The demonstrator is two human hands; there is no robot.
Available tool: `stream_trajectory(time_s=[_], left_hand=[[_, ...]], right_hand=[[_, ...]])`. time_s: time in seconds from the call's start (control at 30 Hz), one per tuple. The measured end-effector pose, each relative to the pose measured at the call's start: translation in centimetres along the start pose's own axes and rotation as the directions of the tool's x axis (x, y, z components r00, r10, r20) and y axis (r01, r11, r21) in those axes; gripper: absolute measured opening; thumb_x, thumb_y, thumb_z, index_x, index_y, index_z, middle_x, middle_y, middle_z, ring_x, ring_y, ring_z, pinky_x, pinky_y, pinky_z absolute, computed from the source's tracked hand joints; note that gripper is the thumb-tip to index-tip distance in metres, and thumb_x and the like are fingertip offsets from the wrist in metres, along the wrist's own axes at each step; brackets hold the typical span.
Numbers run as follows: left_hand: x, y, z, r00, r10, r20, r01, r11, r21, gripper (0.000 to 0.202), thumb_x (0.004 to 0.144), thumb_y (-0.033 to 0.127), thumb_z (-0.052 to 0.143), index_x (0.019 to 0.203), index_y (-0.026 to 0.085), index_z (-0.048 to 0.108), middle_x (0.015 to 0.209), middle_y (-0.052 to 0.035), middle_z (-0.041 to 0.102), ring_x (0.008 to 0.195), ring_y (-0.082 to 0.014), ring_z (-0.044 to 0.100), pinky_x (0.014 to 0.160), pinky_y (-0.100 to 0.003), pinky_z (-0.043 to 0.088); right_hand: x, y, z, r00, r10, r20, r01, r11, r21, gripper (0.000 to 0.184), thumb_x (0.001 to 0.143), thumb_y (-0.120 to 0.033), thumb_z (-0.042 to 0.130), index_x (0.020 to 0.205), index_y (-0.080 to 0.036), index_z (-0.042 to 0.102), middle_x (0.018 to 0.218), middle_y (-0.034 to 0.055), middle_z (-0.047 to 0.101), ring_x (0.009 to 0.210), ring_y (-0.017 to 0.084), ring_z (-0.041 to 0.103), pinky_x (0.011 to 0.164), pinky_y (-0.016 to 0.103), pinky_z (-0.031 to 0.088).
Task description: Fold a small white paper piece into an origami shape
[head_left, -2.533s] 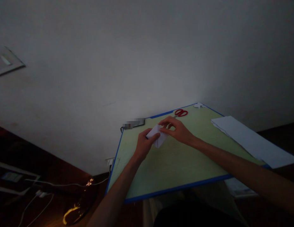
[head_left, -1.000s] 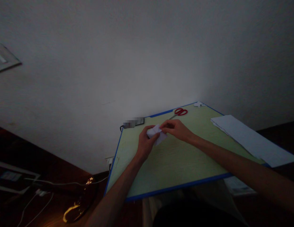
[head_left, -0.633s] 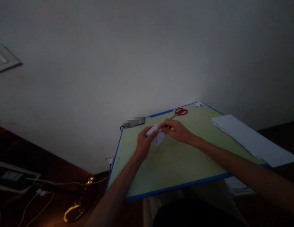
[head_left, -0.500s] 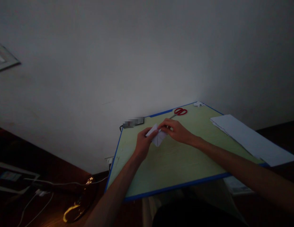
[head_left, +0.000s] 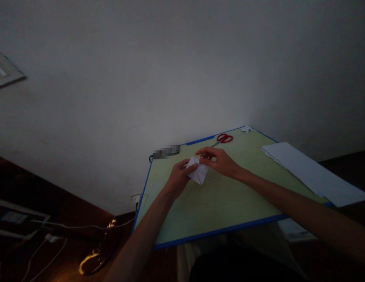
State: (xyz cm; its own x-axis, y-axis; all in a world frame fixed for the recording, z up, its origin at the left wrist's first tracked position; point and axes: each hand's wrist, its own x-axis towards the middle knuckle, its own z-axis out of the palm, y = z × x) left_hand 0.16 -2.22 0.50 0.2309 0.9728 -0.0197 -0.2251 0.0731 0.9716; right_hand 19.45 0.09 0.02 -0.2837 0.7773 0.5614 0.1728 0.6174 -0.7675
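A small folded piece of white paper (head_left: 200, 176) with crease lines is held up over the pale green table (head_left: 229, 199). My left hand (head_left: 180, 176) grips its left side, the thumb lying across its face. At the paper's upper right edge, my right hand (head_left: 219, 159) pinches with thumb and fingertips. Just beyond the right hand lie red-handled scissors (head_left: 225, 138), their blades partly hidden behind that hand.
A stack of white paper sheets (head_left: 308, 172) overhangs the table's right edge. White paper scraps (head_left: 247, 129) lie at the far corner. A blurred-out dark object (head_left: 166, 151) rests at the far left edge. White cables (head_left: 82, 227) run low on the left.
The folded paper has turned a little and shifted slightly right and down, showing more of its creased face. My left hand moved with it; my right fingers have lifted and spread slightly.
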Motion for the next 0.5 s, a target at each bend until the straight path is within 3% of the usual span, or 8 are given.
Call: stream_trajectory(time_s=[0.13,0.5], left_hand=[[-0.03,0.09,0.21,1.0,-0.008,0.005,0.008,0.999,-0.041,0.04,0.062,0.028,0.092,0.095,0.012,0.076,0.092,-0.0092,0.074,0.08,-0.0178,0.067,0.074,-0.028,0.049],[-0.01,-0.04,-0.15,0.998,-0.033,0.051,0.033,0.999,-0.006,0.042,0.064,0.031,0.093,0.096,0.01,0.076,0.091,-0.0109,0.076,0.077,-0.0178,0.068,0.074,-0.029,0.049]], right_hand=[[0.23,0.22,-0.12,0.996,0.089,-0.002,-0.089,0.992,0.09,0.02,0.082,-0.031,0.072,0.097,-0.018,0.075,0.089,0.0063,0.077,0.08,0.019,0.07,0.073,0.032,0.055],[0.27,-0.34,-0.32,0.995,0.096,0.022,-0.097,0.994,0.055,0.017,0.082,-0.029,0.071,0.093,-0.018,0.078,0.093,0.0075,0.078,0.082,0.019,0.07,0.072,0.032,0.054]])
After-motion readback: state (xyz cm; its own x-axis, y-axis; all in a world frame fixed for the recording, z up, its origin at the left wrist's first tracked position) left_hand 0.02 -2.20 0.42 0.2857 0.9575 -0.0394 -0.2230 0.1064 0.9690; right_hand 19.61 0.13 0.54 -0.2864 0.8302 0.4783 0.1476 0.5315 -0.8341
